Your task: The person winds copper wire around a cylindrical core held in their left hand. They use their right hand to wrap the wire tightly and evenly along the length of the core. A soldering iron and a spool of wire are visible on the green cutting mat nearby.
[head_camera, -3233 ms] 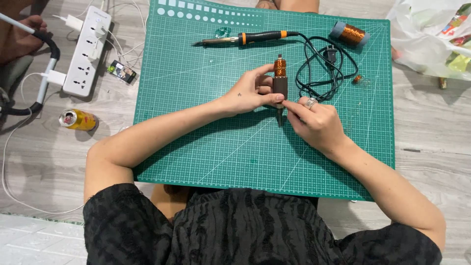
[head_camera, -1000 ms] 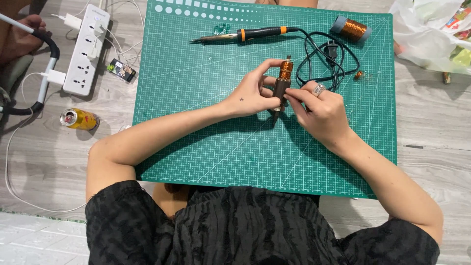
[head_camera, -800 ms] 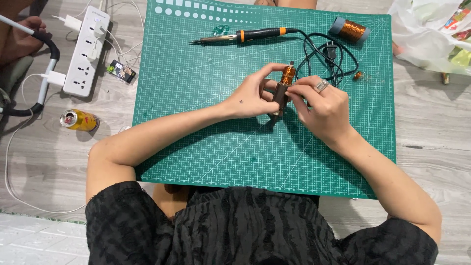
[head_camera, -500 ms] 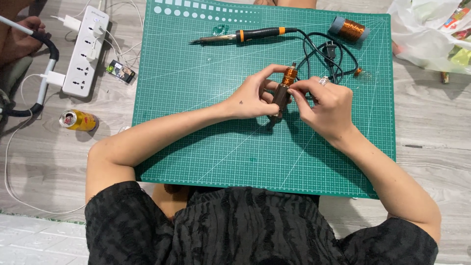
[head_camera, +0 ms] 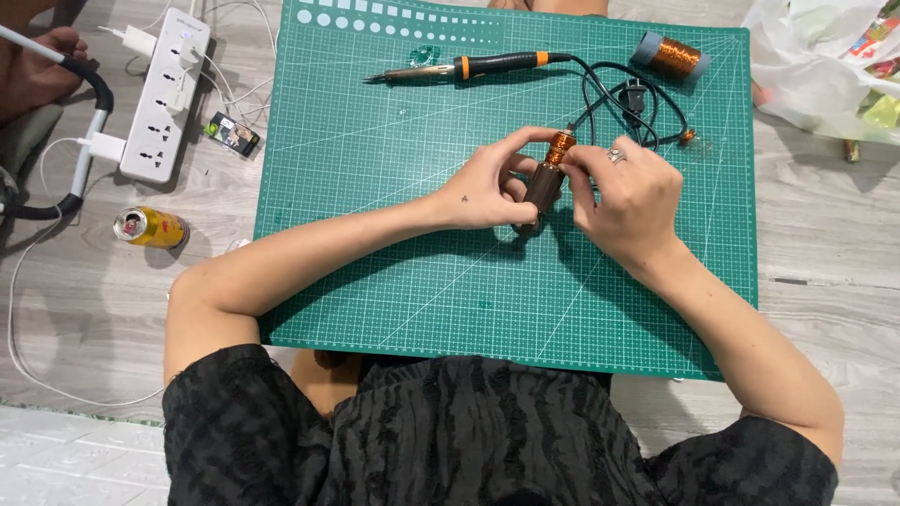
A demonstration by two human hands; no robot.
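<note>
one soldering iron, two copper coils, one power strip, one can

Both forearms reach forward; the left hand and right hand meet, fingers curled and pinching.

The floor is grey wood-look planks under even light; a white tiled strip lies at 7 o'clock.

Lower end of the dark coil rod behind fingers; white bag cut off at the edge.
</note>
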